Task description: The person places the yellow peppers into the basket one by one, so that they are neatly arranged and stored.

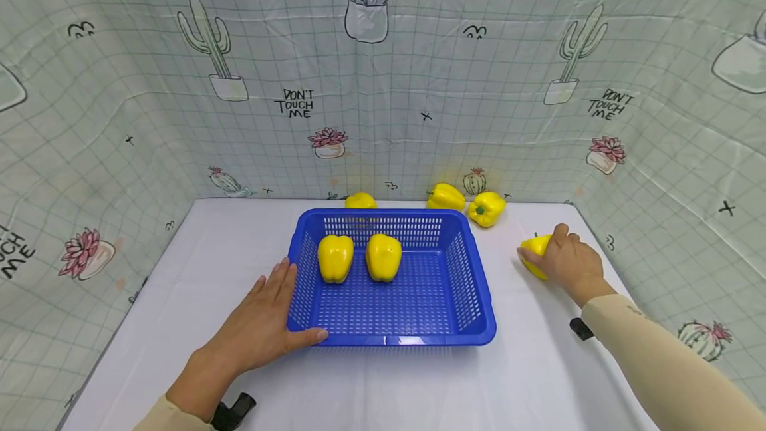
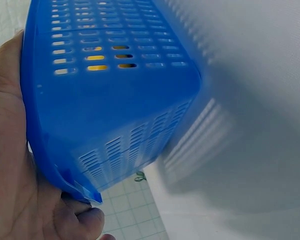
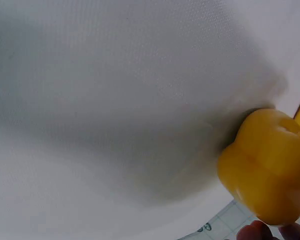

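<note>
A blue plastic basket (image 1: 413, 340) with slotted walls stands on the white table, two yellow bell peppers (image 1: 336, 259) upright inside its left half. My left hand (image 1: 257, 324) rests on the basket's left front corner, fingers straight along the left rim and thumb over the front rim. In the left wrist view, that hand lies along the edge of the basket (image 2: 110, 105). To the right of the basket, my right hand (image 1: 571, 263) grips another yellow bell pepper (image 1: 534, 253) between thumb and fingers. Fingertips (image 3: 255, 231) show at the lower edge of this pepper (image 3: 270, 165) in the right wrist view.
Behind the basket, a yellow pepper (image 1: 361, 201) is partly hidden by the back rim. Two more, one pepper (image 1: 446, 197) and a second pepper (image 1: 487, 209), lie near its back right corner. A grid-patterned cloth (image 1: 383, 72) walls in the back and sides.
</note>
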### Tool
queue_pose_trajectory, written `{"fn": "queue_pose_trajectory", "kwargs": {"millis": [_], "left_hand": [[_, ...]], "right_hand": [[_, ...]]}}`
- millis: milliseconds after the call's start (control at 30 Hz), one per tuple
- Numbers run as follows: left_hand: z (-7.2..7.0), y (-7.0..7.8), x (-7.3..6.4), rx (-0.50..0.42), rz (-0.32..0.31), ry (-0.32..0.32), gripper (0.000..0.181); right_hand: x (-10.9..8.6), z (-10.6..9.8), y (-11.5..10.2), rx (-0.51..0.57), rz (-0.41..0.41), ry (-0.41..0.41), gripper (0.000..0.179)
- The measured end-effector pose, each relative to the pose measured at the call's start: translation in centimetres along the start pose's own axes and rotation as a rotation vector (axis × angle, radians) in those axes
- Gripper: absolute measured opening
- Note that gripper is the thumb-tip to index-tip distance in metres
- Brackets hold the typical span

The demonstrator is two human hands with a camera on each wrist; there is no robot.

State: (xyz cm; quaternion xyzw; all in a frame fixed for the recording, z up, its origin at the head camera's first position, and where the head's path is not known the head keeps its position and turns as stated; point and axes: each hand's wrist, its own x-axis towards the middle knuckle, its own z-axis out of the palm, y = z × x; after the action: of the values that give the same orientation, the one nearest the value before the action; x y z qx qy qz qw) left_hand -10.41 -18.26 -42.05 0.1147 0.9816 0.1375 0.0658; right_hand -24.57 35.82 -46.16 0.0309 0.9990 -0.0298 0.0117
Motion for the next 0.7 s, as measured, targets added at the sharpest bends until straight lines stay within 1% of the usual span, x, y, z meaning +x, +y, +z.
{"fn": "queue_pose_trajectory", "kwargs": {"millis": [33,100,167,233,300,400,433,500,567,700], "left_hand": [[0.0,0.0,0.0,0.0,0.0,-0.002,0.131],[0.0,0.0,0.0,-0.004,0.002,0.001,0.13],[0.1,-0.1,0.1,-0.004,0.002,0.004,0.129],[0.2,-0.1,0.1,-0.004,-0.001,0.007,0.128],[0.2,-0.1,0.1,-0.006,-0.002,0.012,0.128],[0.2,-0.1,0.1,-0.005,-0.004,0.009,0.13],[0.1,-0.1,0.1,-0.003,-0.004,0.009,0.13],[0.1,-0.1,0.0,0.001,-0.004,0.008,0.132],[0.1,-0.2,0.1,0.006,-0.004,0.009,0.133],[0.3,-0.2,0.2,0.004,-0.002,0.009,0.133]], "right_hand": [[-0.1,-0.2,-0.1,0.002,0.013,-0.012,0.09],[-0.2,-0.5,0.0,-0.007,0.013,-0.019,0.092],[-0.4,-0.9,0.3,-0.028,-0.025,-0.009,0.093],[-0.5,-1.3,0.8,-0.052,-0.099,0.006,0.094],[-0.7,-1.6,1.4,-0.087,-0.209,0.027,0.096],[-0.9,-1.8,2.4,-0.121,-0.37,0.044,0.104],[-0.9,-1.9,2.6,-0.132,-0.413,0.044,0.106],[-0.9,-2.0,2.9,-0.148,-0.471,0.038,0.107],[-0.8,-2.0,3.0,-0.161,-0.498,0.016,0.108],[-0.6,-1.9,3.0,-0.207,-0.512,-0.033,0.106]]}}
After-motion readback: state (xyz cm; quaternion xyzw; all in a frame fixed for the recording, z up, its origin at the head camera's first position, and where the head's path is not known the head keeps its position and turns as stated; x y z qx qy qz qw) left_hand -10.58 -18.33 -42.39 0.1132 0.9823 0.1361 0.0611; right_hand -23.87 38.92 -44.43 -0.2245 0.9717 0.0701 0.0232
